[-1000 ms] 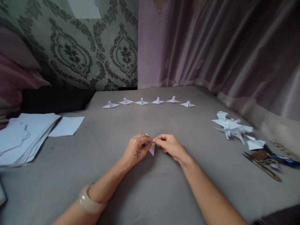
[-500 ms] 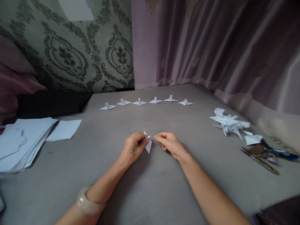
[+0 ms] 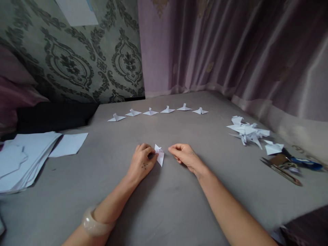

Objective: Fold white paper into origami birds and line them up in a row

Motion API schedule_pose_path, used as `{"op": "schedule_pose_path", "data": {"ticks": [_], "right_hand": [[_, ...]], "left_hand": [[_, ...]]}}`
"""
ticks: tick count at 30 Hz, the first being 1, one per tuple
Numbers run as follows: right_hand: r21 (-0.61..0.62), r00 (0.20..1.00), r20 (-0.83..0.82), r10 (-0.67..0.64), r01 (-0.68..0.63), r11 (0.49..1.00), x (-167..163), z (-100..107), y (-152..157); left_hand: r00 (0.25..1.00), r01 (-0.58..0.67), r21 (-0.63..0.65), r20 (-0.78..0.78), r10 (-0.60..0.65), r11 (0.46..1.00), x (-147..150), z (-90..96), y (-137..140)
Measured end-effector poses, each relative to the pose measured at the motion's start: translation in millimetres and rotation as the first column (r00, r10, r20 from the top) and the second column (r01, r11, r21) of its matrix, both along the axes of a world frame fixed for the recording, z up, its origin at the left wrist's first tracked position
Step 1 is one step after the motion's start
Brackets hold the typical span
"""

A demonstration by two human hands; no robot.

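Note:
My left hand (image 3: pixel 145 159) pinches the left side of a small folded white paper figure (image 3: pixel 160 156) between thumb and fingers. The figure has pointed wings and a raised middle fold, and part of it is hidden behind the fingertips. To its right, a short gap away, my right hand (image 3: pixel 182 155) is closed with thumb and index finger pressed together. Whether anything tiny sits in that pinch I cannot make out. A pale bangle circles my left wrist.
Several similar paper figures (image 3: pixel 167 109) stand in a curved row further back. A heap of folded paper pieces (image 3: pixel 247 131) lies at right, near a pair of scissors (image 3: pixel 281 171) and a blue-handled tool (image 3: pixel 306 163). White paper sheets (image 3: pixel 30 150) are stacked at left.
My left fingers have drawn slightly left and down, so more of the paper figure shows. The right hand stays nearly still. The whole view has shifted a little.

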State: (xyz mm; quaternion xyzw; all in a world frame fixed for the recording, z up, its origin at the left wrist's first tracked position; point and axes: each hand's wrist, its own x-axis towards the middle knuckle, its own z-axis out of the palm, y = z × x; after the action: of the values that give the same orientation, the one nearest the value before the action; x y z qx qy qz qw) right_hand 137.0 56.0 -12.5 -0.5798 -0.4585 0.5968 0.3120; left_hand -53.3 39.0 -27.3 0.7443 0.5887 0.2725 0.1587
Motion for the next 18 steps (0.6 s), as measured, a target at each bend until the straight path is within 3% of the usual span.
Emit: {"op": "schedule_pose_path", "data": {"ticks": [3,7,12,18], "right_hand": [[0.018,1.000,-0.005,0.009,-0.009,1.000,-0.9,0.0,-0.6],[0.033,1.000,-0.002,0.010,-0.010,0.999,-0.5,2.9,-1.2],[0.044,0.998,0.050,-0.025,0.023,0.999,1.3,7.2,-1.7],[0.090,0.997,0.076,-0.017,0.011,0.996,0.1,11.4,-3.6]], "left_hand": [[0.999,-0.035,0.032,-0.028,0.036,0.999,4.9,2.7,-2.8],[0.998,-0.017,0.007,0.056,0.017,1.000,10.6,13.5,-7.2],[0.988,-0.135,0.010,0.082,0.134,0.991,0.0,12.4,0.1],[1.000,0.002,0.059,-0.018,-0.001,0.998,-11.4,-4.4,8.7]]}}
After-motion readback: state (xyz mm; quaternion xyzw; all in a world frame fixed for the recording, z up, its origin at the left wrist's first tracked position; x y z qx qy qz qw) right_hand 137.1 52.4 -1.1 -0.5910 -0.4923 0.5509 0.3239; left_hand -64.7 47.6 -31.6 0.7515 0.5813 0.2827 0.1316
